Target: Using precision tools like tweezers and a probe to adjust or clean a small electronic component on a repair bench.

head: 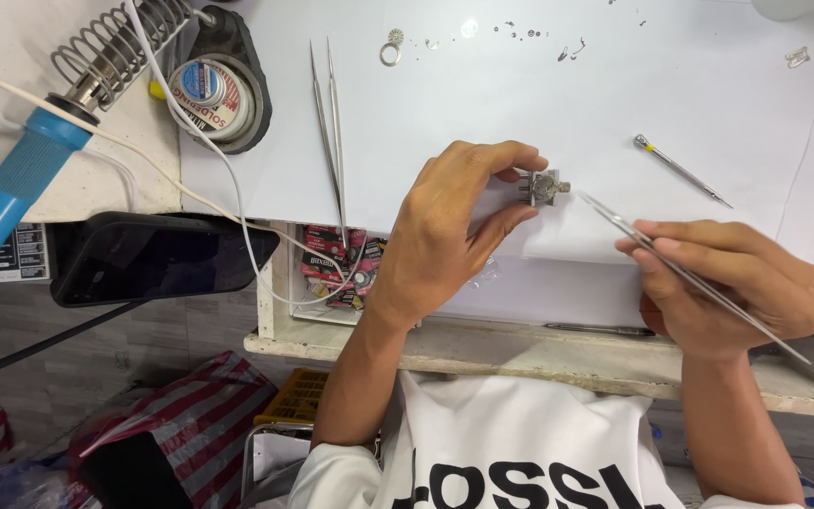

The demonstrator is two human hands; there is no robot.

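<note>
The left hand pinches a small square metal holder with a round grey watch part clamped in it between thumb and forefinger; the holder rests on the white paper sheet near the middle of the bench. What sits inside the holder is too small to make out.

The right hand, at four o'clock from the holder, grips long thin steel tweezers between thumb and curled fingers. Their tips point towards ten o'clock and stop just beside the holder; whether they touch it cannot be told. The rear end sticks out past the hand at four o'clock.

A second pair of steel tweezers lies at nine o'clock from the holder, its points partly over a box of small red packets. A slim silver screwdriver with a yellow-ringed tip lies at three o'clock. Tiny metal parts are scattered at twelve o'clock, too small to identify. At ten o'clock, a blue-handled soldering iron in a coiled wire stand is cut off by the frame edge.
</note>
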